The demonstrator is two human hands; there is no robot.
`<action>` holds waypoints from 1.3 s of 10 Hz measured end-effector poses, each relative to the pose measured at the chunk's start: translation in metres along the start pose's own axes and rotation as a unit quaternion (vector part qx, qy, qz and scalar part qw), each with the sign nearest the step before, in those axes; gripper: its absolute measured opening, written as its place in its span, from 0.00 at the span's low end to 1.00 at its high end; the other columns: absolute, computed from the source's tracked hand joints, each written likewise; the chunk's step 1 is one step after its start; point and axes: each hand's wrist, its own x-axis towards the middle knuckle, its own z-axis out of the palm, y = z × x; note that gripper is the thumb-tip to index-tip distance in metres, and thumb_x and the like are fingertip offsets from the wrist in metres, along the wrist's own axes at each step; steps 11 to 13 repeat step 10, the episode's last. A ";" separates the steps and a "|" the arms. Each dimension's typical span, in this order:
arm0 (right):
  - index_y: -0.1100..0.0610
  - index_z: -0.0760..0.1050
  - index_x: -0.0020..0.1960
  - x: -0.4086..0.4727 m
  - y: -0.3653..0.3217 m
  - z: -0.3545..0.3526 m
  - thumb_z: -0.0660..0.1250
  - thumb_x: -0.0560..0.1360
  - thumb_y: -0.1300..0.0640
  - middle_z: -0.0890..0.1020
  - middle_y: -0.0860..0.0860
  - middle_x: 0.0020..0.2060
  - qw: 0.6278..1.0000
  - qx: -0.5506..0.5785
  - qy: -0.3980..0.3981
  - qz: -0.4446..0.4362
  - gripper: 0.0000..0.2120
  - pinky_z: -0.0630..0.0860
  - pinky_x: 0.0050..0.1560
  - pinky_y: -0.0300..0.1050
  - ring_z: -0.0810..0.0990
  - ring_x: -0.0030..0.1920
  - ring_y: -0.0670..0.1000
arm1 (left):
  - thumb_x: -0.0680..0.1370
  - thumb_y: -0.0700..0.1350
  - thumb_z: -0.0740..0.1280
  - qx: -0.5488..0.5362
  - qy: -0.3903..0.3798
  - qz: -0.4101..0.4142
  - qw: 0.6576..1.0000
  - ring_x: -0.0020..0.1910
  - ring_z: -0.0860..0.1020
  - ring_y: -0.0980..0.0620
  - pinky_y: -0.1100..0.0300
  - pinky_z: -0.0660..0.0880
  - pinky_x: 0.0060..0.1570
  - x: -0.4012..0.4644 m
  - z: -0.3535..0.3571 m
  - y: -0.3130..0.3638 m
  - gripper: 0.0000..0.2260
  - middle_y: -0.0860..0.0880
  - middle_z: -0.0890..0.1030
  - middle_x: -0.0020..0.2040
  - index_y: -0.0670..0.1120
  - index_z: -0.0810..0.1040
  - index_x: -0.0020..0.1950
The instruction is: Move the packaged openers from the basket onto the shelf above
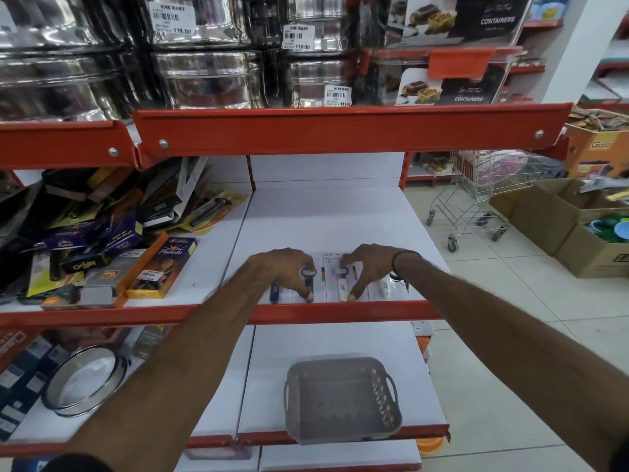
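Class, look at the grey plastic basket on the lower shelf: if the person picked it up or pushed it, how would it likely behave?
The grey basket looks empty, with thin slotted walls, so it is probably light and would slide easily on the smooth white shelf. Its front edge overhangs the shelf lip, so a forward nudge might tip it off. The side handles suggest an easy, fairly rigid lift.

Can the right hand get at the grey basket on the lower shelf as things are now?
Probably yes. The basket stands open at the front edge of its shelf with nothing above it, and the right hand rests on the openers just above.
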 end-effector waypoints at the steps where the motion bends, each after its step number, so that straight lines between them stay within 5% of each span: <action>1: 0.47 0.58 0.79 -0.005 0.007 -0.007 0.78 0.64 0.38 0.57 0.49 0.79 1.000 0.008 0.007 0.010 0.50 0.53 0.78 0.55 0.55 0.79 0.53 | 0.69 0.56 0.77 -0.007 0.027 0.002 1.000 0.67 0.72 0.45 0.48 0.72 0.67 0.002 -0.002 0.003 0.33 0.46 0.72 0.71 0.47 0.72 0.70; 2: 0.47 0.57 0.79 -0.017 0.032 -0.017 0.80 0.60 0.36 0.58 0.49 0.79 0.999 -0.003 0.017 0.045 0.54 0.55 0.78 0.54 0.56 0.79 0.53 | 0.72 0.57 0.74 -0.035 0.104 0.035 0.993 0.65 0.74 0.45 0.49 0.74 0.65 0.004 -0.006 0.021 0.30 0.46 0.73 0.69 0.46 0.72 0.70; 5: 0.56 0.64 0.76 -0.033 0.050 -0.001 0.78 0.67 0.44 0.66 0.53 0.76 0.999 -0.019 0.007 0.043 0.44 0.61 0.74 0.50 0.64 0.75 0.55 | 0.66 0.70 0.70 0.037 0.059 0.049 0.996 0.63 0.75 0.45 0.47 0.74 0.64 0.021 0.015 0.043 0.36 0.49 0.77 0.69 0.53 0.73 0.69; 13: 0.57 0.68 0.74 -0.043 0.030 -0.004 0.81 0.65 0.47 0.71 0.55 0.73 0.998 0.029 0.038 0.042 0.43 0.66 0.72 0.53 0.69 0.72 0.57 | 0.70 0.67 0.70 -0.002 0.088 0.053 0.995 0.65 0.74 0.46 0.47 0.73 0.64 0.014 0.019 0.045 0.33 0.50 0.74 0.71 0.53 0.72 0.70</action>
